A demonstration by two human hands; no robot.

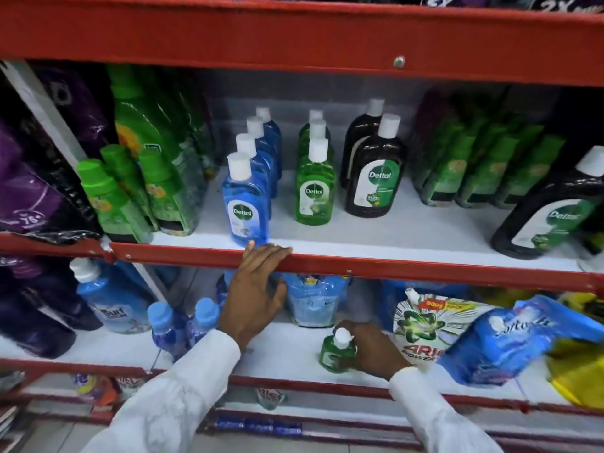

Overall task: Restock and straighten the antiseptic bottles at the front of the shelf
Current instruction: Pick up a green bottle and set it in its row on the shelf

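On the middle shelf [376, 235] stand three rows of antiseptic bottles with white caps: a blue row [245, 204], a green row [314, 188] and two dark brown ones [374, 178]. A larger dark brown bottle [552, 217] leans at the right. My left hand [258, 289] rests on the red shelf lip [359, 266], fingers apart, fingertips just below the front blue bottle. My right hand [372, 349] is on the lower shelf, closed around a small green antiseptic bottle [336, 353] that stands upright there.
Green bottles [130, 191] and purple pouches [39, 178] crowd the left of the middle shelf, green packs [474, 171] the right. The lower shelf holds blue bottles [183, 325], a Surf pouch [111, 305], an Ariel pouch [421, 328] and a blue pouch [510, 341].
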